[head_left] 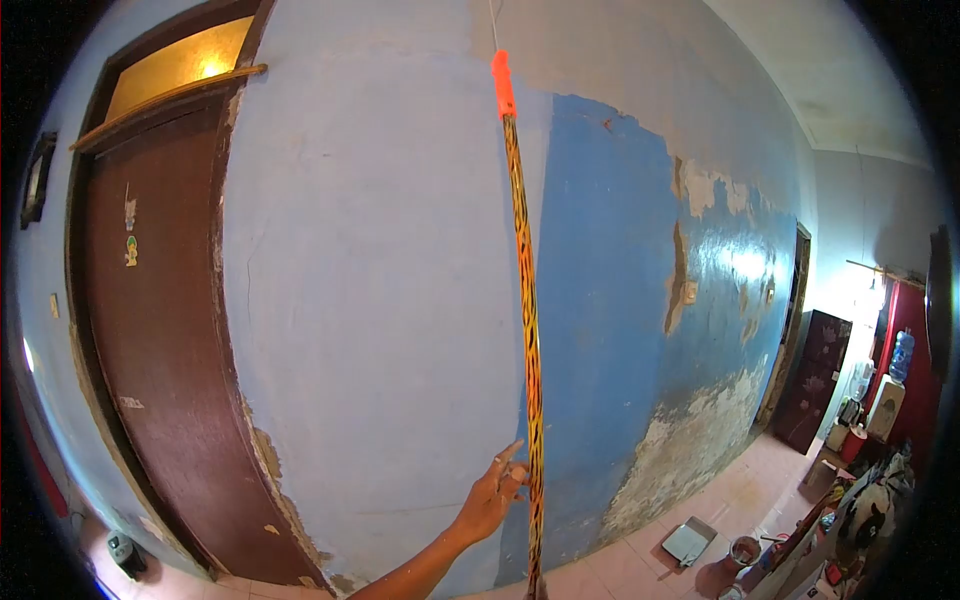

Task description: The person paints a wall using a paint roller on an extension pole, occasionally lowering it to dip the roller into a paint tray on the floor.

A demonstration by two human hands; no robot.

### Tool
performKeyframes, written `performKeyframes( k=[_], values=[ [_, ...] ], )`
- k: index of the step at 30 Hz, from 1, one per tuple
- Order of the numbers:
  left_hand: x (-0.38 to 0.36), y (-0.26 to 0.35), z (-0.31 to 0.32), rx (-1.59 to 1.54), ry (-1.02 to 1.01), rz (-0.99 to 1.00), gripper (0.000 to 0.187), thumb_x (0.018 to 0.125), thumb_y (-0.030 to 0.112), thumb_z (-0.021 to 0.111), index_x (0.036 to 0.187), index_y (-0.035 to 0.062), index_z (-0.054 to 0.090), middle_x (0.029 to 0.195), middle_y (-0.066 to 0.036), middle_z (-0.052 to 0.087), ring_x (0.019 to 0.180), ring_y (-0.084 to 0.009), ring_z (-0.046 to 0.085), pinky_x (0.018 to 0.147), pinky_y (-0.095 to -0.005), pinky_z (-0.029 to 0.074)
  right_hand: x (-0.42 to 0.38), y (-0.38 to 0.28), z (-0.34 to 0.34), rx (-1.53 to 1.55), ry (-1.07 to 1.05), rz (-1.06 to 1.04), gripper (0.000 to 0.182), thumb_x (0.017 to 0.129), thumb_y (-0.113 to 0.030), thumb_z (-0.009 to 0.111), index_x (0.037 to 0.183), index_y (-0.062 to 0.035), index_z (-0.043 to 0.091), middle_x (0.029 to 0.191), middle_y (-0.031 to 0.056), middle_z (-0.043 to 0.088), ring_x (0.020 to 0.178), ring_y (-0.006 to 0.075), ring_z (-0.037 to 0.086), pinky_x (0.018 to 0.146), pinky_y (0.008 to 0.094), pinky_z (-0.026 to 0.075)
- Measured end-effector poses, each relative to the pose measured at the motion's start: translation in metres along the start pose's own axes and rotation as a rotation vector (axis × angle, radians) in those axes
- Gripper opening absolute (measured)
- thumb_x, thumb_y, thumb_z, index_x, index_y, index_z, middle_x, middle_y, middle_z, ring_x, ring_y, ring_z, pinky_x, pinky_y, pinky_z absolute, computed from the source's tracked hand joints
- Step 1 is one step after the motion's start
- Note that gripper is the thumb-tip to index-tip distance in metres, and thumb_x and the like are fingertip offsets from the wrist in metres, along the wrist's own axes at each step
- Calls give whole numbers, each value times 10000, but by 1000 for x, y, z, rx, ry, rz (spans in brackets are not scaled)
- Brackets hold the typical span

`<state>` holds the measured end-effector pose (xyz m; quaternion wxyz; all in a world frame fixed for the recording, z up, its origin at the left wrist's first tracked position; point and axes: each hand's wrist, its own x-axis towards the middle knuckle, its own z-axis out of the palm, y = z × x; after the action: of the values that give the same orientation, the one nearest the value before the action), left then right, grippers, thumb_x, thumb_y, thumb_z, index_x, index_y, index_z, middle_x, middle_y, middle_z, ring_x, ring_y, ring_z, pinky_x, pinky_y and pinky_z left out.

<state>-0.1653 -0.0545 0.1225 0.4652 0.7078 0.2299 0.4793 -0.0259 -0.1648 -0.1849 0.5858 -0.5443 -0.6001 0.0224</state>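
Note:
A long pole [527, 300] with a yellow, orange and black streaked pattern runs upright through the middle of the view. An orange handle [503, 85] caps its upper end, and a thin metal rod rises from that out of the top of the picture. From below, my left hand [490, 500] reaches up to the pole's left side. Its index finger points upward and the others are bent but apart, fingertips right at the pole's edge. Behind them stands a wall [390, 280], pale blue-grey on the left and darker blue on the right. My right hand is out of view.
A brown door [155, 320] is at the left. Peeling plaster [680, 450] marks the lower right wall. On the tiled floor lie a paint tray [689, 541] and a bucket [744, 550], near a cluttered table [835, 530]. A dark fridge [814, 380] stands farther back.

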Motion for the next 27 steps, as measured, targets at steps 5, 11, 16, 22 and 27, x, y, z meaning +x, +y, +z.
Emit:
performKeyframes(
  k=[5,11,16,22,27],
  values=[
    [-2,1,1,-56,1,40,620,1051,413,383,1520,40,222,1270,-156,533,1104,-217,577,842,-349,504,65,-53,0,-7,111,-244,481,1016,-228,486,1460,-65,404,803,181,604,620,325,555,560,404,468],
    [-6,16,-12,-63,55,77,639,1048,436,373,1520,33,221,1255,-164,546,1103,-229,586,839,-340,505,220,-152,-36,34,63,-268,508,1039,-186,375,1502,4,285,1225,278,578,677,269,647,557,361,488],
    [-6,23,-19,-32,106,83,650,1047,463,344,1520,32,227,1248,-173,555,1101,-239,595,847,-339,506,307,-232,-69,23,116,-335,506,1049,-187,372,1529,-69,263,1354,258,537,678,259,661,551,354,495],
    [-1,21,-18,-30,115,79,648,1046,467,344,1516,33,243,1257,-175,555,1105,-237,594,849,-337,506,327,-254,-75,19,-31,-123,514,1044,-176,383,1531,-77,255,1337,239,554,631,237,649,516,334,469],
    [8,11,-14,-3,81,96,665,1038,487,369,1516,41,247,1233,-159,556,1108,-224,586,849,-330,503,254,-169,-31,63,88,-294,528,1030,-181,394,1521,-39,260,1324,268,546,847,355,660,651,383,517]
  ],
)
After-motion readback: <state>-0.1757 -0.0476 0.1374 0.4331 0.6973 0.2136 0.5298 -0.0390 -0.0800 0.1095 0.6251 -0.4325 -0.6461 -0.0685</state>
